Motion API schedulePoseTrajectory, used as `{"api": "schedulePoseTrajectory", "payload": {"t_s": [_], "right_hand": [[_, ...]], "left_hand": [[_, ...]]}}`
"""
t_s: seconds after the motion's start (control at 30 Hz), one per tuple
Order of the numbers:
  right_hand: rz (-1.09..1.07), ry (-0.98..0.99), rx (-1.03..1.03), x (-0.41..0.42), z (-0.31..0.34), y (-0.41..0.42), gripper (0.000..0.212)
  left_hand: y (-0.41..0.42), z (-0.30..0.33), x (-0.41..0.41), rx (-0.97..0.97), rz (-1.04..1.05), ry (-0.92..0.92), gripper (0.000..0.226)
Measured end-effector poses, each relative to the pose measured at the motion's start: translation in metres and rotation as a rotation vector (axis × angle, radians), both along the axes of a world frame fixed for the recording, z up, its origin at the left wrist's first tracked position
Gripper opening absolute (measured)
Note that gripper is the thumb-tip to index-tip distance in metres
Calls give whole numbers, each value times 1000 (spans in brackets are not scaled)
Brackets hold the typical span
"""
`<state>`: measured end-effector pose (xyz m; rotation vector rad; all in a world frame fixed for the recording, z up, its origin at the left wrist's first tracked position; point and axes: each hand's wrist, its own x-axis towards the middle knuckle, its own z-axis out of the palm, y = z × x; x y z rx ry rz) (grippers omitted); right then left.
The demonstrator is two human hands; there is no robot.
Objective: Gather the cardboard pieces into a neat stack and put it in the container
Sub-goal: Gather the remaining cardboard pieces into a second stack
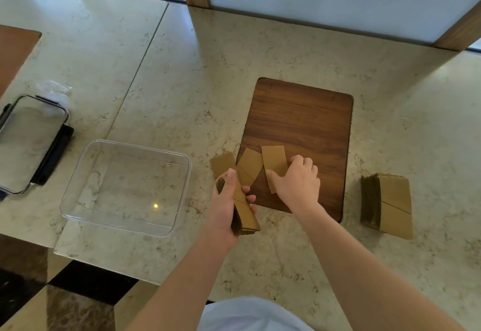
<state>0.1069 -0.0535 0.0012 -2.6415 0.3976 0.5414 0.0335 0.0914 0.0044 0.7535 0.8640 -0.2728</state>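
A pale marble tabletop (260, 65) is stretching out beneath a frosted window panel, carrying a dark wooden board (307, 127) at its middle. To the left, a clear plastic container (78, 172) is sitting empty beside its lid (31, 143). On the right, a finished cardboard stack (387, 204) is lying apart from the board. The left hand (223, 205) is holding a thick bundle of cardboard pieces (247, 216), its grip clamped around them. The right hand (299, 182) is pressing down on a loose cardboard piece (273, 161) on the board, fingers curled over it. Two more loose pieces (250, 166) are lying just beside it at the board's edge.
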Motion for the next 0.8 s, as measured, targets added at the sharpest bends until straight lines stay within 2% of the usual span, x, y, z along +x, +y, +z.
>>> {"api": "schedulePoseTrajectory", "payload": {"t_s": [0.1,0.17,0.27,0.33,0.4,0.57,0.63,0.73,0.8], "right_hand": [[-21,-47,-32,0,-15,10,60],[-94,-74,110,1,-16,9,46],[-205,-58,372,-3,-7,4,24],[-152,-129,377,-14,1,1,19],[-70,-236,365,-27,11,5,24],[250,-356,280,-71,32,33,19],[270,-323,322,-82,39,38,18],[132,-89,621,-78,42,29,30],[53,-49,633,-59,35,20,17]], "left_hand": [[5,-1,-5,-60,35,-45,52],[9,-4,-9,-105,53,-56,47],[13,-8,-12,-114,60,-41,27],[13,-8,-13,-58,39,-22,21],[10,-9,-13,-16,30,-24,21],[-6,1,-9,2,-28,-36,44],[-5,3,-9,-14,-25,-58,46],[5,1,-14,-39,-43,-40,47],[11,-1,-16,-113,23,12,49]]}}
